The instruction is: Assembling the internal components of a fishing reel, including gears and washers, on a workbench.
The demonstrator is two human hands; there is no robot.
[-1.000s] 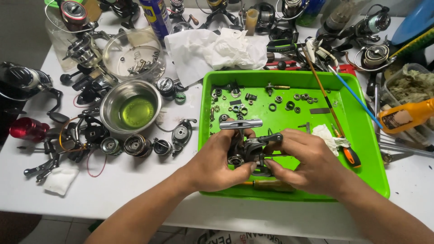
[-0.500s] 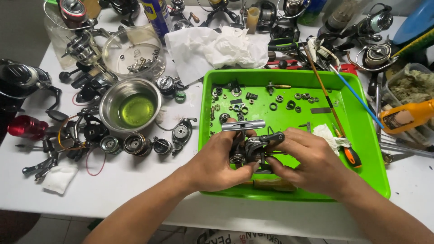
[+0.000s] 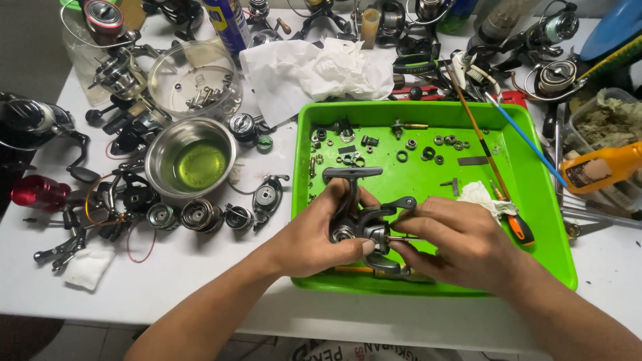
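Both your hands hold a dark grey metal fishing reel body (image 3: 364, 224) over the bright green plastic tray (image 3: 535, 200).

Your left hand (image 3: 314, 237) curls around it; your right hand (image 3: 455, 237) pinches a thin metal shaft (image 3: 401, 238) lying sideways. Its T-shaped foot (image 3: 352, 174) points away from your fingers.

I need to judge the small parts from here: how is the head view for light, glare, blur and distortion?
Head view: even overhead light, soft shadows under the left hand and right hand; the reel body between them is sharp; bright glare on the steel bowl rim and the clear plastic container; wide-angle bending curves the white table edges; the green tray looks strongly saturated.
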